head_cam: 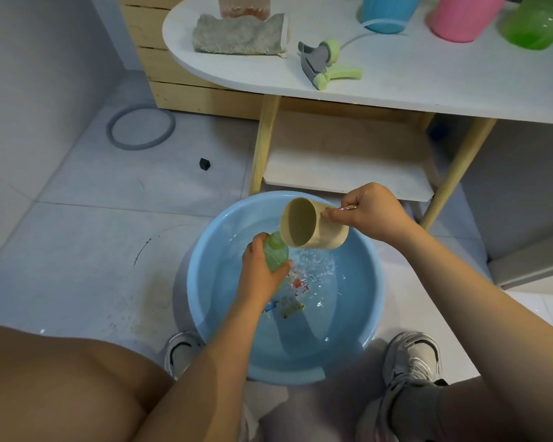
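Over the basin (194, 301) now, both hands are busy. The left hand (261, 279) is wrapped round a small green bottle (276, 255), holding it neck-up just above the water (326, 282). The right hand (369, 212) grips the cup (313, 226) by its handle, with something thin and shiny pinched alongside that I cannot make out. The cup is tipped well over on its side, and its lower lip sits right at the bottle's mouth. That reads as a pour from cup to bottle, probably a fill or a rinse. No clear stream shows, but the water just below is bubbling and broken, so some is likely spilling past the neck. The cup looks close to drained, which would put this pour near its end. How full the bottle is, I cannot tell, since the fingers cover most of it. A few coloured scraps (297, 287) lie under the water. Up on the table (428, 81), well apart from all this, a spray head (323, 63) lies loose beside a towel (240, 35). If it belongs to this bottle, refitting it remains to be done.
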The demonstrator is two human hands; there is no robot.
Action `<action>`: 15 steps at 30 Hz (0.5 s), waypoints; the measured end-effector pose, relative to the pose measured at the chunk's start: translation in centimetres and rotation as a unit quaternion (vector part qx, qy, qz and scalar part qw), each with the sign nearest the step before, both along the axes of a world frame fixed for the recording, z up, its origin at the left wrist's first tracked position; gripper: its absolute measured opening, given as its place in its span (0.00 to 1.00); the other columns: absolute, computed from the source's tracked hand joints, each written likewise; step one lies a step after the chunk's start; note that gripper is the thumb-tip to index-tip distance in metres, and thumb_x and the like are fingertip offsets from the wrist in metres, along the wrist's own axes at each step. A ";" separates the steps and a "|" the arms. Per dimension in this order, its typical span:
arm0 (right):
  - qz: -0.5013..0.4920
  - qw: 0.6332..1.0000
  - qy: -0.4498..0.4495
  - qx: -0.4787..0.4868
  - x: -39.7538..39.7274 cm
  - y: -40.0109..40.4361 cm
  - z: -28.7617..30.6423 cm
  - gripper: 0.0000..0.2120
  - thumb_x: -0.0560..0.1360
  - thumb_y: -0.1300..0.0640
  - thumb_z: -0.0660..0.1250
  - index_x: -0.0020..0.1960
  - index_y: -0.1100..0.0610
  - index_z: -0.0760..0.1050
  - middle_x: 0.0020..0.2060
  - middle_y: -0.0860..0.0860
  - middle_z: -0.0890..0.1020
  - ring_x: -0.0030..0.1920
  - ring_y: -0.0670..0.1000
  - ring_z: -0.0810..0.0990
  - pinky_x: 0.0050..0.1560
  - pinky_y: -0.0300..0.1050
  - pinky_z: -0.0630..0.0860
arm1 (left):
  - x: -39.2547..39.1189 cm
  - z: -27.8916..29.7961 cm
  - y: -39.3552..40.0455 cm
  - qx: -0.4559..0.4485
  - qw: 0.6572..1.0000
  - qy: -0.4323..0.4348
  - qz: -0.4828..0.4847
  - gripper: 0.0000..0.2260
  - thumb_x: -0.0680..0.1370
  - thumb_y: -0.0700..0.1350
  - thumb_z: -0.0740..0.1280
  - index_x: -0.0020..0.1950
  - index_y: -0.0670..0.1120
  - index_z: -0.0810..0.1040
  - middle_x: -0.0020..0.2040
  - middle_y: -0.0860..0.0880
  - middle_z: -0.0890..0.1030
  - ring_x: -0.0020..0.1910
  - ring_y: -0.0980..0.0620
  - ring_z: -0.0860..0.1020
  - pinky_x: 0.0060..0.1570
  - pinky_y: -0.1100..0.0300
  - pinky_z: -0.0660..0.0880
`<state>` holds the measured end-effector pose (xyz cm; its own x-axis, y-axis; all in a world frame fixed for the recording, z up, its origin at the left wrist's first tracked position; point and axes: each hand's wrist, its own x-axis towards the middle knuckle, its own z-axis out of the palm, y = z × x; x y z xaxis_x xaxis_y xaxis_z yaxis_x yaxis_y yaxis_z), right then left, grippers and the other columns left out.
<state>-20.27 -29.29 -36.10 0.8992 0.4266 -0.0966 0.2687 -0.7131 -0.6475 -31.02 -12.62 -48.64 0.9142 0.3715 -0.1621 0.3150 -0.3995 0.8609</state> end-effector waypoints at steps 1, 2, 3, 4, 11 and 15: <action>0.000 1.000 -0.005 -0.003 0.0 0.0 0.0 0.28 0.70 0.53 0.73 0.24 0.56 0.57 0.24 0.51 0.56 0.28 0.50 0.54 0.33 0.45 0.52 | 0.0 0.0 0.0 -0.001 1.000 0.000 -0.001 0.29 0.71 0.45 0.75 0.68 0.47 0.65 0.63 0.46 0.70 0.58 0.51 0.70 0.53 0.64 0.66; -0.001 1.000 -0.009 -0.008 0.0 0.1 0.1 0.27 0.70 0.53 0.73 0.24 0.56 0.57 0.23 0.51 0.56 0.28 0.51 0.55 0.34 0.45 0.53 | 0.0 -0.1 0.0 -0.001 1.000 -0.001 0.000 0.29 0.71 0.45 0.75 0.68 0.47 0.65 0.63 0.46 0.70 0.59 0.50 0.71 0.53 0.63 0.67; -0.001 1.000 -0.014 -0.015 0.0 0.1 0.1 0.27 0.70 0.52 0.73 0.24 0.56 0.58 0.23 0.51 0.56 0.28 0.51 0.55 0.34 0.45 0.54 | 0.0 -0.1 0.0 -0.002 1.000 -0.001 0.000 0.29 0.71 0.45 0.75 0.68 0.47 0.65 0.63 0.46 0.70 0.60 0.49 0.71 0.54 0.63 0.67; -0.001 1.000 -0.020 -0.024 0.0 0.2 0.2 0.27 0.70 0.52 0.72 0.24 0.56 0.58 0.23 0.51 0.57 0.28 0.51 0.55 0.34 0.45 0.54 | 0.0 -0.2 0.0 -0.003 1.000 0.001 -0.001 0.29 0.71 0.45 0.74 0.68 0.47 0.65 0.64 0.46 0.70 0.61 0.49 0.71 0.55 0.63 0.67; 0.006 0.996 -0.058 -0.071 0.0 0.3 0.5 0.26 0.70 0.50 0.72 0.24 0.56 0.60 0.22 0.52 0.58 0.28 0.51 0.55 0.31 0.45 0.54 | -0.1 -0.1 0.0 0.009 1.000 -0.001 -0.004 0.28 0.71 0.44 0.75 0.67 0.46 0.65 0.62 0.47 0.70 0.57 0.53 0.70 0.52 0.67 0.64; 0.008 0.994 -0.072 -0.080 -0.2 0.4 0.8 0.26 0.71 0.51 0.71 0.23 0.56 0.59 0.22 0.51 0.58 0.27 0.51 0.56 0.30 0.45 0.53 | -0.2 -0.1 -0.1 0.010 1.000 -0.001 -0.002 0.27 0.71 0.44 0.74 0.66 0.46 0.66 0.60 0.48 0.70 0.59 0.51 0.70 0.52 0.67 0.64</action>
<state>-20.43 -28.87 -35.27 0.9019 0.4307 -0.0345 0.3631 -0.7988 -0.4797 -31.18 -12.69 -48.71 0.9161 0.3709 -0.1523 0.3113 -0.4185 0.8532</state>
